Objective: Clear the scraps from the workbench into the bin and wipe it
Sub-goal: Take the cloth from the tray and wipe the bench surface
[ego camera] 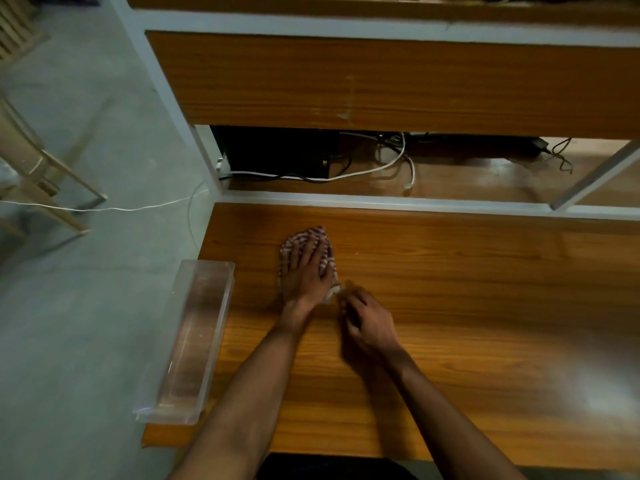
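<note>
Workbench (450,306) as landmark. Left hand (306,271) flat, fingers straight, pressing striped cloth (320,237) onto its top near the left end. Right hand (367,320) just right of the cloth, fingers curled and blurred; whether grasping anything, cannot tell. Clear plastic bin (188,341) lying at the bench's left edge, partly overhanging.

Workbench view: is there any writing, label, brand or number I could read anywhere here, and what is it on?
None: no readable text shows in this view.
The striped cloth under the left hand bears only a pattern.
The clear plastic bin at the workbench edge shows no label.
The black box on the shelf behind is too dark to show any marking.
</note>
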`<state>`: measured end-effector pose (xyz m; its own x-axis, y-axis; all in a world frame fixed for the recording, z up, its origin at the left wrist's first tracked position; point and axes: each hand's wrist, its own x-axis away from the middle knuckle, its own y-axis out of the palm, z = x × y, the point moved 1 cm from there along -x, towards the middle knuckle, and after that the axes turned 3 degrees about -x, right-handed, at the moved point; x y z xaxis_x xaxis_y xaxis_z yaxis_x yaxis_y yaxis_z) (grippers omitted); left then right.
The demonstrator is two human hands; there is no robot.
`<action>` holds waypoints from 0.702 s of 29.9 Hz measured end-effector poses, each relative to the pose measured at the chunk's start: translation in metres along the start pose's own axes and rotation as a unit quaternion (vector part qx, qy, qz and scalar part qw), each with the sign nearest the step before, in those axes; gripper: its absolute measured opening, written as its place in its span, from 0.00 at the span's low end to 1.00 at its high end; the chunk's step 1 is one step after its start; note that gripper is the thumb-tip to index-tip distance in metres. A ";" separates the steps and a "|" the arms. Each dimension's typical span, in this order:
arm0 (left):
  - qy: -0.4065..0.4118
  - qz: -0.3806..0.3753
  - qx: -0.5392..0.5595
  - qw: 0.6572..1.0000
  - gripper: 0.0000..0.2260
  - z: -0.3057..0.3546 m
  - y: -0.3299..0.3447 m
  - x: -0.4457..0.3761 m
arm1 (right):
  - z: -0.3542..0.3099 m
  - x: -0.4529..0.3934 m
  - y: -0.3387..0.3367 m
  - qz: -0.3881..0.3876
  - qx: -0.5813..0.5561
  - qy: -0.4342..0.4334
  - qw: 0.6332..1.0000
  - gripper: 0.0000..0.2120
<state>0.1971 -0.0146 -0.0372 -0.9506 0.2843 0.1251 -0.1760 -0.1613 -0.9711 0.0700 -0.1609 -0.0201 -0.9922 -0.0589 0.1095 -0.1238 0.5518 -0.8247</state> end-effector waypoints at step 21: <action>0.117 0.048 -0.019 0.992 0.29 -0.008 0.008 -0.015 | 0.017 -0.030 -0.015 0.019 -0.016 -0.052 0.998 0.25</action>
<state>0.2123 -0.0130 -0.0483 -0.8763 0.4815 -0.0148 -0.0730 -0.1631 -0.9839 0.1019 -0.1810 -0.0205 -0.9923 -0.1220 0.0190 -0.0869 0.5810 -0.8093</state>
